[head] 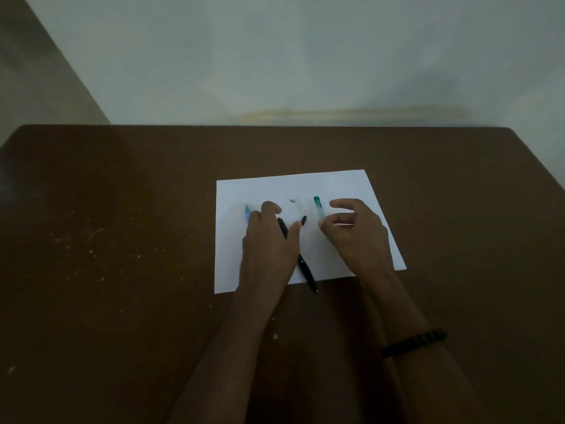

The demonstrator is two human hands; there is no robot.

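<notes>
fingers (269, 208) of the left hand (269, 240) bend down over the black pen (305, 267), which runs under the palm. whether they clasp it or only rest on it cannot be told. fingers (339, 204) of the right hand (356, 232) are loosely curled, with the thumb and forefinger apart and a gap between them. the thumb tip sits right at the near end of the teal pen (318, 206), and contact cannot be made out.

one white sheet of paper (305, 185) lies on the brown tabletop (122, 209), and everything is placed by it. three pens are on the sheet. one blue pen (247, 214) is toward its left side, just beside the left fingers. the black pen is in the middle, slanting so its tip passes over the sheet's near edge. the teal pen is right of the middle. one black cap (303, 220) lies on the sheet between the two hands, at the left thumb tip. one small grey bit (292, 201) lies farther up the sheet. one dark bracelet (414, 342) circles the right wrist, off the sheet's near edge.
</notes>
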